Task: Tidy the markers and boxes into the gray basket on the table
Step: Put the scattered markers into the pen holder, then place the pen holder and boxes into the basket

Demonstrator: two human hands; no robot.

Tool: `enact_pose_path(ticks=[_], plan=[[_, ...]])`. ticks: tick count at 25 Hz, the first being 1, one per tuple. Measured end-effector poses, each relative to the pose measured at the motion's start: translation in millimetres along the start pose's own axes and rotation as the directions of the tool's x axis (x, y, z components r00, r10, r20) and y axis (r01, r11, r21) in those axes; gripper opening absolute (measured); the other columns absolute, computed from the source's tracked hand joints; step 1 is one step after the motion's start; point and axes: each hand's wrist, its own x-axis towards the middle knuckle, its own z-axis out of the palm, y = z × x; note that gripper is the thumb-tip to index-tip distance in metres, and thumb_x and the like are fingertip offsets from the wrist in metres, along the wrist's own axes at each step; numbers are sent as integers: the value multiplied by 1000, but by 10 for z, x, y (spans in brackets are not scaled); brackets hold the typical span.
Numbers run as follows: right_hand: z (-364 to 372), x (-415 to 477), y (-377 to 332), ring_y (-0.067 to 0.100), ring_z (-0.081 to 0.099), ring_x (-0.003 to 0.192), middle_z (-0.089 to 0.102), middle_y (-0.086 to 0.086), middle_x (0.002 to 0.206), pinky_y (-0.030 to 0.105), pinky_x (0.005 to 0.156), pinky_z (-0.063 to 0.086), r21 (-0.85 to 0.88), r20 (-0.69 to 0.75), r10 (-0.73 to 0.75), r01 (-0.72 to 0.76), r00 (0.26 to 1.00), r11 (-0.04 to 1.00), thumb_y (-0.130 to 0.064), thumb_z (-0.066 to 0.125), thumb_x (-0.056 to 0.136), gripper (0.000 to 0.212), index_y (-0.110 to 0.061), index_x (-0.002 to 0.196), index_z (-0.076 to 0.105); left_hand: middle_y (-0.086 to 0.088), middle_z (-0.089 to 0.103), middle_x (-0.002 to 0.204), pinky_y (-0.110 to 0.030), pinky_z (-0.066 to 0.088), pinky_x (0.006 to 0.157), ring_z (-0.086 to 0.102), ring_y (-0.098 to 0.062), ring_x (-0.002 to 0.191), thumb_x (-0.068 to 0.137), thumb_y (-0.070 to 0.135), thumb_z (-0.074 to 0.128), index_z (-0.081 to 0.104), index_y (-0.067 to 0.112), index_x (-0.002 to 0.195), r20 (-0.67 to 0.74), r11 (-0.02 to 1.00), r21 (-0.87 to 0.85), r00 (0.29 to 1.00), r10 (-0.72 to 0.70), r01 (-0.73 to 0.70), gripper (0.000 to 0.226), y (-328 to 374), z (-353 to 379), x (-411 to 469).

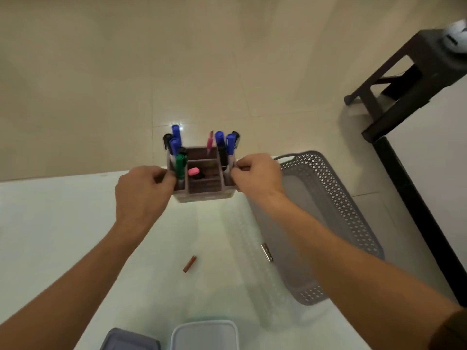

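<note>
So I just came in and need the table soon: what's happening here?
A person grips a marker organizer on both sides, left hand and right hand, at the white table's far edge. The gray basket beside it shows no markers or boxes inside yet. A gray lidded box, a white lidded box and a small brown stick lie nearer the person.

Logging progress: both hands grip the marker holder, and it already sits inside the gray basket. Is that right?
Not quite. In the head view the left hand and right hand do grip the marker holder, but it is outside the gray basket, just left of it.
</note>
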Motion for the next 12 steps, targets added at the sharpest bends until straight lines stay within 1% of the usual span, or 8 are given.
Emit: enact_pose_path(ticks=[2,4,5,8,10,11,12], plan=[[-428,2,132,20,72,67,74,1,67,42,67,61,-1,-17,-13,13,1000,1000,-27,69,79,15,-17,84,79,1,71,69,-34,51,63,64,-19,67,95,33,58,79,17,84,-1,998,-30,999,51,-51,29,343,62,-102],[-870,24,315,18,74,66,75,-2,68,44,69,63,8,-25,18,-17,1000,1000,-26,70,79,11,-22,84,79,6,70,71,-25,42,55,57,-7,61,95,35,58,79,20,85,16,995,-28,995,94,-93,28,674,229,-228],[-1068,40,413,18,74,65,75,-2,68,45,70,63,1,-23,41,-41,999,999,-23,71,80,10,-22,84,80,7,71,73,-23,42,55,57,-5,60,96,37,57,79,21,87,31,994,-35,994,102,-101,29,812,345,-295],[-1482,79,731,15,74,60,74,-2,65,43,70,64,-53,-15,88,-89,996,995,-16,72,81,11,-25,80,80,7,71,71,-28,51,58,62,-13,63,95,43,54,79,25,88,84,997,-41,994,74,-71,31,1106,785,-483],[-1593,93,955,13,73,57,74,-2,64,41,70,64,-91,-18,117,-118,993,989,-14,73,82,13,-25,79,79,7,68,67,-28,48,54,62,-15,61,95,44,53,77,25,86,120,999,-25,992,36,-34,32,1206,1098,-559],[-1601,106,1067,12,72,57,74,-2,64,40,70,63,-108,-15,126,-127,992,986,-14,73,83,13,-24,81,80,7,68,67,-26,45,52,61,-15,61,95,44,53,76,25,86,134,1000,-11,991,22,-21,31,1221,1239,-582],[-1585,124,1170,11,72,56,74,-2,65,38,70,63,-117,-10,128,-128,992,985,-13,73,83,13,-23,84,80,7,68,68,-26,45,52,61,-16,61,95,44,52,76,26,86,142,1000,6,990,13,-14,31,1212,1356,-596]])
